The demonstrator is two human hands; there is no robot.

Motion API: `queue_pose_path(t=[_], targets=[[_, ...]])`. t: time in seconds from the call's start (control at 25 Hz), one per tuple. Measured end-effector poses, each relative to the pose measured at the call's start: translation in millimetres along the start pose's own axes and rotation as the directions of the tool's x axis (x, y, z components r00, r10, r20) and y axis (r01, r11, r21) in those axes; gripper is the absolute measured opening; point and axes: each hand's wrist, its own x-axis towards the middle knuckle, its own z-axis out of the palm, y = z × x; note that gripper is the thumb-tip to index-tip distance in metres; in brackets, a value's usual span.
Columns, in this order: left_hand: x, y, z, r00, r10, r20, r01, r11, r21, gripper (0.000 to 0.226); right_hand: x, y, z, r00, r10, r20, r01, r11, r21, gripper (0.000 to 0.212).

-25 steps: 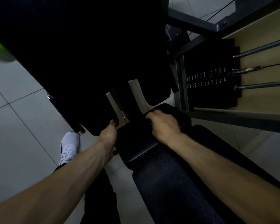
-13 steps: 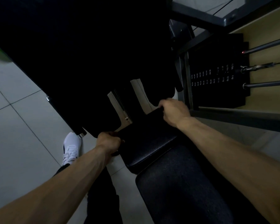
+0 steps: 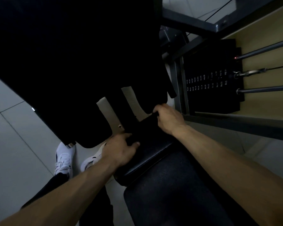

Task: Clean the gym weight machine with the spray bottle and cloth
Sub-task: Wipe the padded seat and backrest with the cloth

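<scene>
- Grey steel-framed weight machine (image 3: pixel 235 123): we lean over it from the seat end. Its black plate weight stack (image 3: pixel 211 88), w/ white kg labels, sits at right on two bright steel guide rods (image 3: pixel 265 88).
- Small black vinyl seat pad (image 3: pixel 147 162), glossy at its near edge, abuts a longer black textured bench pad (image 3: pixel 170 201). A big black back pad (image 3: pixel 72 62) overhangs at upper left.
- Dark cloth (image 3: pixel 144 128): a matte sheet, as we read it, laid flat across the seat pad btw. both hands. The light is too dim to be sure of its edges.
- Left hand (image 3: pixel 121 150): at the pad's near-left corner. Thumb (image 3: pixel 137 143) and forefinger pinch the cloth there; the other fingers are hidden.
- Right hand (image 3: pixel 168 119): at the far corner. Fingers (image 3: pixel 158 110) are curled and pressed together, gripping the cloth edge.
- Why so held: prob. a grip at two opposite corners pulls the cloth taut, so it covers the whole pad for a wipe.
- Spray bottle: not in view.
- White trainers (image 3: pixel 64 157) stand on the pale tiled floor (image 3: pixel 15 152), left of the pad.
</scene>
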Motion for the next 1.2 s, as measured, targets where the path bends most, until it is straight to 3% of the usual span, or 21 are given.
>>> queue_pose_path(t=[0.08,0.2,0.32,0.48,0.6,0.68,0.76,0.84,0.92,1.04,1.2], targets=[[1.6,24.4,2.4,0.989,0.087,0.117,-0.075,0.992,-0.105,0.073,11.5,13.2,-4.9,0.989,0.143,-0.024,-0.139,0.983,0.12,0.038],[6.4,40.9,5.8,0.953,0.168,0.252,-0.154,0.985,-0.077,0.1,43.4,34.7,-16.7,0.931,0.317,0.182,-0.366,0.8,0.475,0.039],[10.5,38.3,7.9,0.948,0.195,0.252,-0.209,0.977,0.031,0.102,42.4,58.1,-26.2,0.882,0.286,0.374,-0.47,0.578,0.667,0.04],[13.0,36.9,7.2,0.947,0.232,0.22,-0.256,0.963,0.089,0.099,7.1,80.1,-29.6,0.882,0.263,0.39,-0.469,0.56,0.683,0.035],[11.8,38.0,10.7,0.955,0.22,0.199,-0.247,0.961,0.125,0.095,-29.4,93.1,-38.5,0.876,0.321,0.36,-0.481,0.637,0.603,0.04],[10.6,38.4,12.9,0.956,0.22,0.196,-0.251,0.956,0.154,0.094,-58.6,88.5,-51.7,0.885,0.329,0.329,-0.458,0.742,0.49,0.045],[8.7,37.3,13.6,0.955,0.225,0.192,-0.26,0.947,0.188,0.095,-83.7,70.6,-62.6,0.913,0.326,0.244,-0.391,0.869,0.304,0.047],[1.6,30.9,11.9,0.956,0.241,0.166,-0.266,0.952,0.149,0.092,-100.7,42.0,-66.2,0.943,0.319,0.098,-0.322,0.947,0.011,0.042],[-8.0,14.3,8.5,0.974,0.223,0.045,-0.222,0.975,-0.014,0.074,-109.7,9.1,-59.1,0.967,0.252,-0.047,-0.255,0.927,-0.277,0.033],[-23.6,-26.3,-2.4,0.988,0.069,-0.139,-0.086,0.989,-0.118,0.041,-123.3,-27.8,-44.8,0.963,0.231,-0.136,-0.268,0.866,-0.422,0.039],[-50.5,-68.2,-8.3,0.999,-0.013,-0.049,0.006,0.992,-0.129,0.032,-146.9,-62.1,-32.3,0.953,0.2,-0.228,-0.281,0.864,-0.417,0.039]])
